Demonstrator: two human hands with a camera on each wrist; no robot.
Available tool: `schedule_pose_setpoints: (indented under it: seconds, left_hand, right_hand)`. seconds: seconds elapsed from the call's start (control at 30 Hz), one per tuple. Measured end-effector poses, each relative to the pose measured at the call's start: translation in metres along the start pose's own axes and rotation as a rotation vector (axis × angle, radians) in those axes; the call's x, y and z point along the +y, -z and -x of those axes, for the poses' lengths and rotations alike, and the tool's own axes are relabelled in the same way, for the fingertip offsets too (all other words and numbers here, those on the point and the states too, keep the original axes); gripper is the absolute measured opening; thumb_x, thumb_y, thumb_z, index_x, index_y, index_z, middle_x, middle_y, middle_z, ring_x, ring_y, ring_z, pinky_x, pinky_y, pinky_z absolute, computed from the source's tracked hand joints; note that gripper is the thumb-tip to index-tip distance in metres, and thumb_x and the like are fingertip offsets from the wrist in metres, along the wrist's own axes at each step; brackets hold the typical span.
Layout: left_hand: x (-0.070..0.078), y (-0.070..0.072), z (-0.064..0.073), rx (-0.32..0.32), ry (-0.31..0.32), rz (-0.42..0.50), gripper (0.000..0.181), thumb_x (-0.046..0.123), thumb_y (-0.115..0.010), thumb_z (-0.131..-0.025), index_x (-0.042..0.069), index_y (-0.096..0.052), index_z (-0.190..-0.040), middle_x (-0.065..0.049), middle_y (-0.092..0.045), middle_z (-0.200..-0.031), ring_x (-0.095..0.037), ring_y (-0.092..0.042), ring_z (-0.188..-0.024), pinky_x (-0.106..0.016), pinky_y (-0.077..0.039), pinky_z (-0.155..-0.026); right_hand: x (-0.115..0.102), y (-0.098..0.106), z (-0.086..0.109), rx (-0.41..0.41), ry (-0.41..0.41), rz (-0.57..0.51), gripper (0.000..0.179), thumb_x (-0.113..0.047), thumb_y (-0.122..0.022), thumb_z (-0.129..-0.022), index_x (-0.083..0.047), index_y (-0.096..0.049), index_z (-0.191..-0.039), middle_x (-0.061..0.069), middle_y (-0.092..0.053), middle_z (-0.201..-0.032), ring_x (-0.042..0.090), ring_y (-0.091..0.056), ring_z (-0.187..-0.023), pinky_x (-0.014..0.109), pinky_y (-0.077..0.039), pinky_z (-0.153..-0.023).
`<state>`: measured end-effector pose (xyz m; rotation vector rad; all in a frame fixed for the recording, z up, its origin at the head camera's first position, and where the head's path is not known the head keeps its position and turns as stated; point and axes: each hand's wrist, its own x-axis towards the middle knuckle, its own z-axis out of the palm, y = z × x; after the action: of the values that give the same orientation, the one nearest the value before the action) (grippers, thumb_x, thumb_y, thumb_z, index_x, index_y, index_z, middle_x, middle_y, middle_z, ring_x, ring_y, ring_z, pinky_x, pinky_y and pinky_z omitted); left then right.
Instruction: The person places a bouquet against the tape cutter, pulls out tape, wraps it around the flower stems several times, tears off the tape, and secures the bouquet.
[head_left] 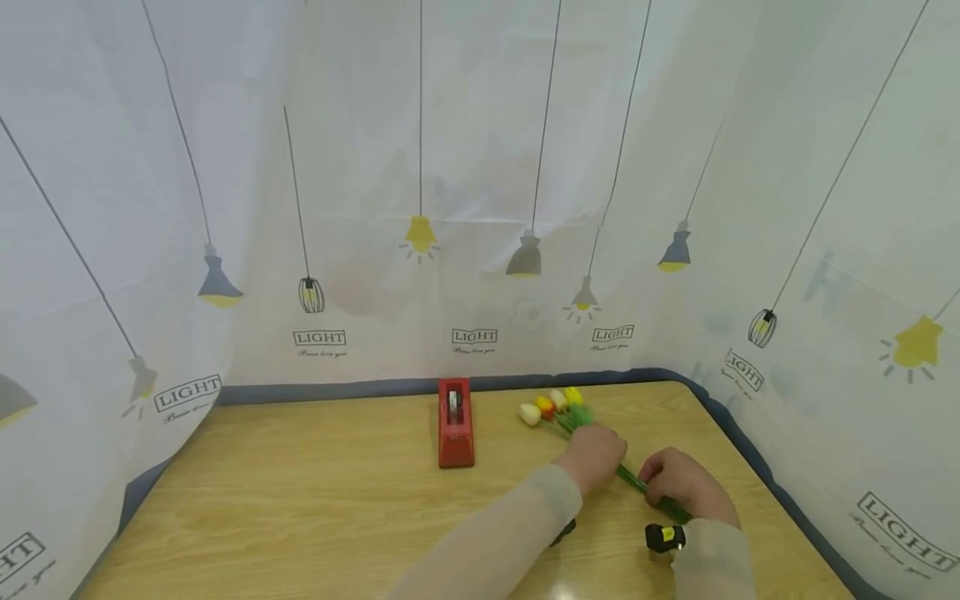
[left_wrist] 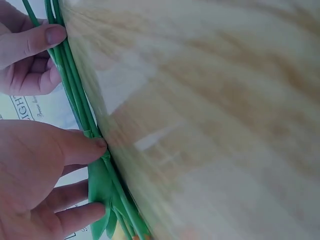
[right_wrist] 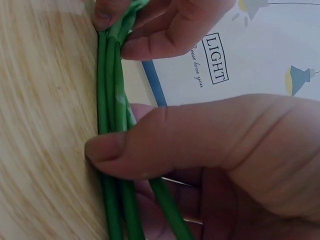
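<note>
A bunch of tulips with green stems (right_wrist: 114,95) lies slanted low over the table, its white, orange-red and yellow heads (head_left: 544,407) toward the back. My left hand (head_left: 596,457) pinches the stems just below the leaves (left_wrist: 101,192), thumb on the near side. Lower down, my right hand (head_left: 690,483) holds the stems between thumb and fingers, as the right wrist view shows up close. Past its thumb (right_wrist: 107,152) the stem ends spread slightly apart. In the left wrist view the flower heads are mostly cut off at the bottom edge.
A red tape dispenser (head_left: 456,429) stands on the wooden table (head_left: 315,483), left of the tulips near the back edge. White curtain (head_left: 360,250) printed with lamps surrounds the table at the back and both sides. A black wrist device (head_left: 664,538) sits by the right cuff.
</note>
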<state>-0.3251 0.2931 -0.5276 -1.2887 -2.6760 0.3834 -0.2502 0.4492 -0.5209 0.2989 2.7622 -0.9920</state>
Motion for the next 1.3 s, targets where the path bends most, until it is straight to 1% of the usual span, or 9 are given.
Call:
schedule_pose_setpoints:
  seconds: [0.17, 0.3, 0.43, 0.53, 0.63, 0.83, 1.03, 1.2, 1.3]
  left_hand:
    - [0.003, -0.004, -0.001, 0.011, -0.008, -0.061, 0.017, 0.031, -0.06, -0.11, 0.036, -0.076, -0.11, 0.014, -0.075, -0.102, -0.004, -0.069, -0.087, -0.022, -0.062, -0.072]
    - [0.004, -0.004, -0.002, 0.013, 0.004, -0.054, 0.019, 0.032, -0.06, -0.11, 0.037, -0.077, -0.106, 0.015, -0.074, -0.101, -0.003, -0.068, -0.085, -0.022, -0.061, -0.069]
    - [0.006, -0.003, -0.002, -0.005, 0.022, -0.002, 0.017, 0.033, -0.061, -0.109, 0.036, -0.077, -0.107, 0.014, -0.075, -0.105, -0.005, -0.07, -0.089, -0.028, -0.063, -0.076]
    - [0.003, -0.002, 0.0, -0.015, 0.027, 0.057, 0.01, 0.033, -0.066, -0.106, 0.035, -0.076, -0.108, 0.013, -0.075, -0.107, -0.009, -0.071, -0.095, -0.038, -0.063, -0.089]
    - [-0.003, 0.002, 0.003, -0.026, 0.026, 0.093, 0.005, 0.031, -0.071, -0.103, 0.033, -0.074, -0.106, 0.012, -0.076, -0.108, -0.011, -0.071, -0.097, -0.044, -0.061, -0.096]
    - [-0.011, 0.014, 0.011, -0.02, 0.048, 0.106, 0.01, 0.028, -0.068, -0.105, 0.033, -0.075, -0.11, 0.011, -0.076, -0.114, -0.017, -0.07, -0.109, -0.053, -0.056, -0.106]
    - [-0.014, 0.021, 0.017, 0.02, 0.078, 0.116, 0.013, 0.029, -0.067, -0.106, 0.037, -0.077, -0.108, 0.013, -0.075, -0.112, -0.02, -0.066, -0.116, -0.057, -0.052, -0.111]
    - [-0.016, 0.027, 0.025, 0.008, 0.111, 0.093, 0.013, 0.03, -0.067, -0.106, 0.039, -0.076, -0.11, 0.014, -0.075, -0.112, -0.019, -0.065, -0.116, -0.056, -0.051, -0.112]
    - [-0.017, 0.03, 0.032, -0.005, 0.106, 0.061, 0.014, 0.029, -0.066, -0.106, 0.039, -0.076, -0.11, 0.014, -0.075, -0.111, -0.018, -0.065, -0.115, -0.056, -0.05, -0.113]
  right_hand:
    - [0.0, 0.0, 0.0, -0.012, 0.012, -0.006, 0.026, 0.007, -0.077, -0.067, -0.004, -0.074, -0.091, 0.004, -0.068, -0.088, 0.022, -0.058, -0.083, 0.033, -0.049, -0.073]
    - [-0.001, 0.001, 0.002, -0.022, 0.038, -0.007, 0.026, 0.007, -0.075, -0.066, -0.005, -0.074, -0.089, 0.003, -0.068, -0.086, 0.021, -0.058, -0.082, 0.033, -0.049, -0.073]
    - [0.0, 0.001, 0.005, -0.045, 0.071, -0.029, 0.026, 0.007, -0.075, -0.064, -0.004, -0.073, -0.087, 0.002, -0.067, -0.083, 0.02, -0.058, -0.08, 0.032, -0.049, -0.072]
    - [0.0, 0.003, 0.005, -0.071, 0.095, -0.048, 0.029, 0.007, -0.076, -0.062, -0.004, -0.074, -0.088, 0.002, -0.067, -0.082, 0.019, -0.057, -0.078, 0.031, -0.049, -0.071]
    - [0.0, 0.003, 0.006, -0.096, 0.122, -0.05, 0.029, 0.006, -0.076, -0.063, -0.003, -0.074, -0.09, 0.002, -0.067, -0.082, 0.018, -0.057, -0.077, 0.031, -0.049, -0.071]
    - [-0.003, 0.002, 0.006, -0.121, 0.161, -0.07, 0.024, 0.004, -0.074, -0.067, -0.001, -0.074, -0.091, 0.001, -0.067, -0.081, 0.018, -0.057, -0.075, 0.031, -0.048, -0.069]
    - [-0.006, 0.003, 0.004, -0.152, 0.22, -0.077, 0.013, -0.002, -0.077, -0.08, 0.001, -0.077, -0.092, -0.001, -0.066, -0.075, 0.016, -0.053, -0.07, 0.028, -0.044, -0.066]
    - [-0.006, -0.002, -0.002, -0.222, 0.234, -0.12, 0.013, -0.012, -0.078, -0.089, 0.001, -0.075, -0.088, -0.006, -0.056, -0.066, 0.013, -0.05, -0.062, 0.025, -0.042, -0.06]
    - [-0.005, -0.005, -0.005, -0.282, 0.247, -0.151, 0.016, -0.013, -0.077, -0.091, 0.002, -0.073, -0.088, -0.006, -0.052, -0.062, 0.01, -0.047, -0.057, 0.024, -0.042, -0.056]
